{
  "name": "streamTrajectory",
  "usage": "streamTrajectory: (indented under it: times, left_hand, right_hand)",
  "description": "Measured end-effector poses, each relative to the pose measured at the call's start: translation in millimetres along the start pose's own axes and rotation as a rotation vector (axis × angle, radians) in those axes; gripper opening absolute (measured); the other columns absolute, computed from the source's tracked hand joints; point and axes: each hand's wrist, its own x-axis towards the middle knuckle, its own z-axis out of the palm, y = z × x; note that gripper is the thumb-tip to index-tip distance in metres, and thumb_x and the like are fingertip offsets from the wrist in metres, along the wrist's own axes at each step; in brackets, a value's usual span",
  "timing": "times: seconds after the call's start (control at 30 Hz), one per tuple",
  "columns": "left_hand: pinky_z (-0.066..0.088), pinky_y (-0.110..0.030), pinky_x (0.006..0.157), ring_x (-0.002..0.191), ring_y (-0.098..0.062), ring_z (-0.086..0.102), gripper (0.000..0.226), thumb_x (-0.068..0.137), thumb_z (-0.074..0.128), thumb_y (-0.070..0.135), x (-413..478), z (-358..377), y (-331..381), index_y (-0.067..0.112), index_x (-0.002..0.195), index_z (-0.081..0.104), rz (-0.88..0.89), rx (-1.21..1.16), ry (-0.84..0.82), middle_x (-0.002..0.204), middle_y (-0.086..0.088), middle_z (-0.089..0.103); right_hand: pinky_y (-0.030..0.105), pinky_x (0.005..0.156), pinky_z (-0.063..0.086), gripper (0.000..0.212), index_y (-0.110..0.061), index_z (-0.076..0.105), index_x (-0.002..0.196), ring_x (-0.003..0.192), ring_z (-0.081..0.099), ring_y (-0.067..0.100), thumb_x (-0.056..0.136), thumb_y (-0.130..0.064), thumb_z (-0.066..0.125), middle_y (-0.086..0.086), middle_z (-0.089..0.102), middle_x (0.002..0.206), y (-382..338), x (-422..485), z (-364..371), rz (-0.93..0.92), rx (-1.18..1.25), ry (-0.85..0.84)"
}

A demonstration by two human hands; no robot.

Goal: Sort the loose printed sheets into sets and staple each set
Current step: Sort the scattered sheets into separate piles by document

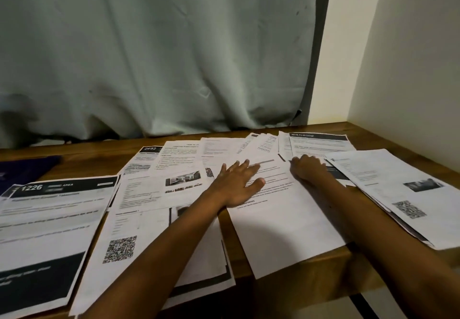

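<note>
So, through the head camera I have the loose printed sheets spread over most of the wooden table, and I see no stapler anywhere. The left hand lies flat at the centre of my view, palm down and fingers splayed, holding nothing. It presses on a mostly blank text sheet that runs from the centre down to 5 o'clock and overhangs the table's near edge. I judge the flat palm is there to pin that sheet so it cannot slide off.

The right hand sits just beside it at 1 o'clock, knuckles up and fingers bent down onto the paper where the text sheet meets the fan of pages at 12 o'clock. I cannot tell whether it pinches a page or only presses.

At 3 o'clock a squared-up pile with a QR code on top looks like a set already gathered. At 8 o'clock lies a sheet headed 1226, and between it and the left forearm another QR sheet. A dark blue cloth shows at 9 o'clock and a pale curtain hangs behind. Sorting looks early; nothing appears stapled.
</note>
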Motion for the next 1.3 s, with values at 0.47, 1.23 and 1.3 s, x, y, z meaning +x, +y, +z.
streamTrajectory:
  times: [0.47, 1.23, 1.3]
  left_hand:
    - [-0.012, -0.043, 0.116, 0.146, -0.014, -0.004, 0.063, 0.094, 0.023, 0.062, 4, 24, -7, 0.037, 0.15, 0.011, -0.026, 0.053, -0.021, 0.159, 0.006, 0.0]
    - [-0.011, -0.042, 0.116, 0.147, -0.015, -0.005, 0.083, 0.079, 0.002, 0.079, 10, 29, -13, 0.037, 0.15, 0.005, -0.013, 0.133, -0.04, 0.159, 0.005, -0.002]
    - [-0.01, -0.042, 0.116, 0.147, -0.015, -0.004, 0.086, 0.076, -0.002, 0.081, 11, 30, -13, 0.037, 0.15, 0.005, -0.009, 0.136, -0.04, 0.159, 0.005, -0.002]
  right_hand:
    - [0.036, 0.089, 0.04, 0.041, -0.005, 0.053, 0.119, 0.106, 0.052, 0.027, 0.1, -0.033, 0.03, 0.016, 0.055, 0.122, 4, 1, 14, -0.283, 0.224, -0.019]
    - [0.041, 0.094, 0.044, 0.087, -0.009, 0.048, 0.13, 0.116, 0.051, 0.033, 0.066, -0.062, 0.073, 0.012, 0.055, 0.129, 54, 95, -44, 0.188, 0.061, 0.038]
    - [0.04, 0.088, 0.039, 0.081, -0.009, 0.049, 0.128, 0.118, 0.048, 0.033, 0.066, -0.053, 0.079, 0.012, 0.054, 0.13, 52, 101, -51, 0.206, 0.083, -0.018]
